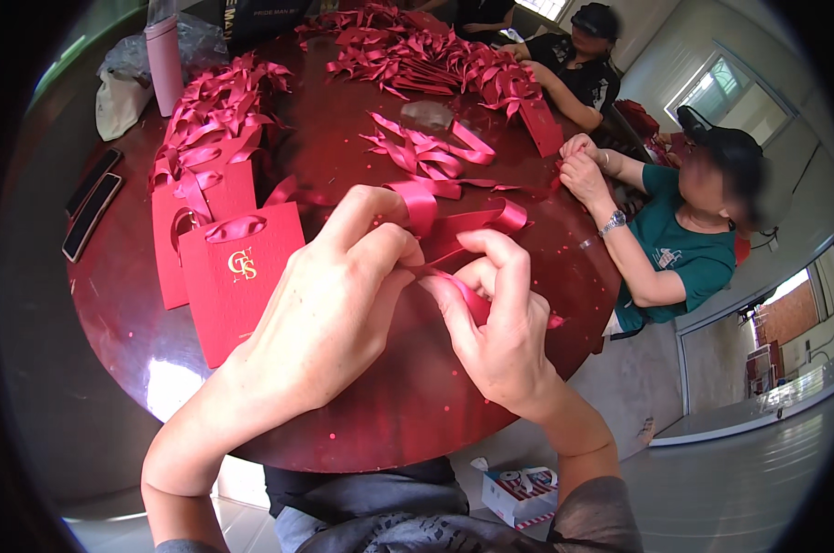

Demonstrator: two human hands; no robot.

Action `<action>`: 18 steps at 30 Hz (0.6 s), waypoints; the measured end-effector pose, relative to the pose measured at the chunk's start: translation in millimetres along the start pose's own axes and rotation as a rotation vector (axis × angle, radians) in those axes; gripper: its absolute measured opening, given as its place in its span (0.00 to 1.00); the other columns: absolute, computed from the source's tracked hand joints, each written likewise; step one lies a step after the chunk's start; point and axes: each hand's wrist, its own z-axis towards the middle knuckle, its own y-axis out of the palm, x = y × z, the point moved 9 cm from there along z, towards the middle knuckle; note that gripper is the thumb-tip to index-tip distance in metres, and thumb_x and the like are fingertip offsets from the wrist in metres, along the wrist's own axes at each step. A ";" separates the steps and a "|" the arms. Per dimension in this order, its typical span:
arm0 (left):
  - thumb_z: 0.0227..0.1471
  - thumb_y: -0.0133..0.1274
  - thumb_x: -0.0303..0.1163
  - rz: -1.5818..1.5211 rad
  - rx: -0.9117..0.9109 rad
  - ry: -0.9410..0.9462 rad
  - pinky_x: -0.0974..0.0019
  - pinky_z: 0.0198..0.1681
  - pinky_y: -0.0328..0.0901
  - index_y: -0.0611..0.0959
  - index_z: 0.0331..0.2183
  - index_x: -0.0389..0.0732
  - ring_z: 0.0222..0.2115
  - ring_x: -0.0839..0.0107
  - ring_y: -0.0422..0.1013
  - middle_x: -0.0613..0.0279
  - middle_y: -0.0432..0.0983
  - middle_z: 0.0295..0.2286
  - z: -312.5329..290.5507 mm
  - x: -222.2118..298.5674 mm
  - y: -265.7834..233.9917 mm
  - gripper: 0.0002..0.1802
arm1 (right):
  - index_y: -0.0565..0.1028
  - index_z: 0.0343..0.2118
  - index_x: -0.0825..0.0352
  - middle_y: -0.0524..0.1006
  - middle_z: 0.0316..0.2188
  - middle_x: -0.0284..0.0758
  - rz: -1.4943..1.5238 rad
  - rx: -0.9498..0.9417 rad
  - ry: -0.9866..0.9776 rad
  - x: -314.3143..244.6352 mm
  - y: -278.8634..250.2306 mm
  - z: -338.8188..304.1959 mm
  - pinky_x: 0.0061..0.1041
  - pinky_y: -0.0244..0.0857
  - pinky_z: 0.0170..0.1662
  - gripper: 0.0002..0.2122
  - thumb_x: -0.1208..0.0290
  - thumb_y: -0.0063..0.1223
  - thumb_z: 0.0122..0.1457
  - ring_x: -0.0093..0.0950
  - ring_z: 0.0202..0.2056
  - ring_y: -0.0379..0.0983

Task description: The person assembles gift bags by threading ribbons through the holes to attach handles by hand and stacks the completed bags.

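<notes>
Above the round table, my left hand (343,286) and my right hand (500,323) meet, fingertips pinched close together on a pink satin ribbon (477,221). The ribbon loops up over my left fingers, and part of it shows inside my right palm. Where the fingertips come together, any knot is hidden. Beside my left wrist lies a red paper gift bag (242,276) with a gold emblem and a pink ribbon across its top. Another red bag (169,267) lies partly under it. Past my hands, loose pink ribbons (422,152) rest on the table.
The dark red table (399,405) is strewn with tiny red dots. Piled ribboned bags (214,120) run along the left, and a bigger heap (417,55) is at the back. Two phones (93,217) and a pink tumbler (164,64) sit at left. A co-worker in green (684,240) works at right.
</notes>
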 end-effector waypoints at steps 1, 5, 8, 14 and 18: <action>0.46 0.52 0.15 -0.008 0.001 -0.003 0.56 0.34 0.71 0.76 0.31 0.31 0.32 0.51 0.74 0.50 0.67 0.38 -0.2 0.2 0.2 0.06 | 0.71 0.38 0.70 0.76 0.21 0.37 -0.023 -0.026 -0.023 -1.1 -0.1 0.7 0.27 0.68 0.25 0.10 0.80 0.59 0.53 0.31 0.22 0.76; 0.46 0.53 0.16 -0.020 -0.023 0.003 0.57 0.33 0.71 0.77 0.31 0.31 0.32 0.52 0.73 0.50 0.64 0.38 -0.5 1.2 1.2 0.06 | 0.71 0.36 0.71 0.79 0.23 0.39 -0.042 -0.100 -0.140 -3.3 4.9 5.9 0.23 0.70 0.26 0.09 0.84 0.58 0.52 0.29 0.25 0.79; 0.47 0.54 0.17 -0.002 -0.079 -0.040 0.56 0.32 0.69 0.77 0.31 0.31 0.30 0.53 0.72 0.50 0.64 0.37 -0.5 -1.6 1.7 0.05 | 0.72 0.34 0.69 0.78 0.22 0.37 -0.029 -0.075 -0.161 -2.2 4.7 6.0 0.24 0.70 0.25 0.09 0.80 0.60 0.52 0.30 0.24 0.78; 0.49 0.54 0.24 0.117 -0.168 -0.088 0.56 0.32 0.65 0.80 0.29 0.31 0.30 0.52 0.70 0.50 0.67 0.28 8.0 -1.3 0.4 0.05 | 0.73 0.31 0.68 0.78 0.21 0.36 -0.015 -0.018 -0.194 -5.4 1.5 4.2 0.24 0.69 0.24 0.08 0.80 0.62 0.50 0.29 0.23 0.78; 0.45 0.58 0.24 0.184 -0.241 -0.037 0.62 0.32 0.64 0.85 0.28 0.34 0.29 0.60 0.67 0.55 0.67 0.27 24.3 -4.4 4.9 0.05 | 0.73 0.30 0.68 0.78 0.21 0.36 -0.036 -0.039 -0.233 -6.4 0.8 6.4 0.25 0.69 0.23 0.08 0.80 0.62 0.50 0.28 0.22 0.77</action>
